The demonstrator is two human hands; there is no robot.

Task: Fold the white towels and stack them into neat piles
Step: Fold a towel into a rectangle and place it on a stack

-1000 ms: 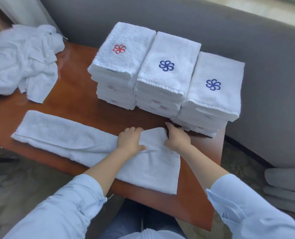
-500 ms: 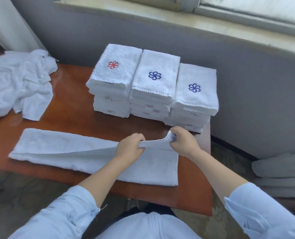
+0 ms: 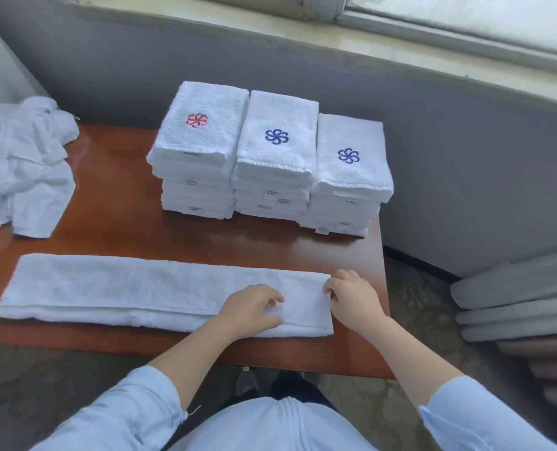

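White towel (image 3: 124, 288), folded lengthwise into a long strip, lies flat on the table (image 3: 114, 196) under and to the left of both hands. The left hand (image 3: 251, 309) rests on the strip's right part with fingers loosely bent, gripping nothing. The right hand (image 3: 353, 297) sits at the strip's right end, fingers curled against the edge; whether they pinch the cloth cannot be told. Half a second ago both hands held that end pinched up in a raised fold; now it is down and smooth. Beyond the hands stand three stacks of folded towels (image 3: 277, 157): the leftmost top bears a red pinwheel emblem (image 3: 196, 119), the other two blue ones. Small tags (image 3: 191, 185) on the folds carry writing too small to read. A heap of unfolded towels (image 3: 20, 157) lies far left of the left hand.
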